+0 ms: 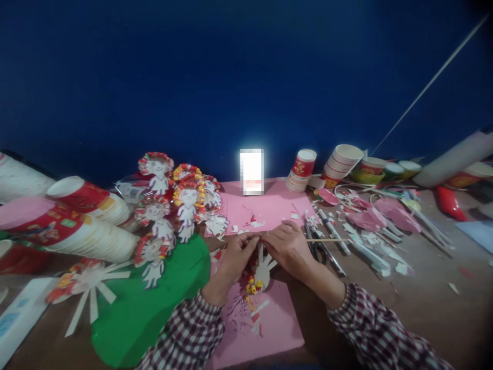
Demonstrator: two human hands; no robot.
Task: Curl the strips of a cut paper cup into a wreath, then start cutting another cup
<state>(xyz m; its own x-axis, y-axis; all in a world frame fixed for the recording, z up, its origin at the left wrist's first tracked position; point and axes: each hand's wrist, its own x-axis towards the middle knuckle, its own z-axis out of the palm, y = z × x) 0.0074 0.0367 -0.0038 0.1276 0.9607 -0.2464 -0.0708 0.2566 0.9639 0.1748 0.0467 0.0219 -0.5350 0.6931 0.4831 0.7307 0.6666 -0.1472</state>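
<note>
Two hands, left (241, 254) and right (288, 247), meet over pink paper (269, 329), fingers pinching a strip of the cut paper cup (264, 272) between them.

**Dim room, one blown-out glow**

From here, light is low. Blue backdrop (173, 77) darkens toward the top right corner. White rectangle (251, 172) is overexposed, haloed, blocky with pixelation. Other light source: can't tell. Shadows soft. Left hand (239, 253) and right hand (288, 247) slightly soft; fine detail between them smeared. Wide-lens stretch pulls left cup stack (98, 237) and white roll (454, 156) outward. Paper scraps (379, 257) look mushy.
</note>
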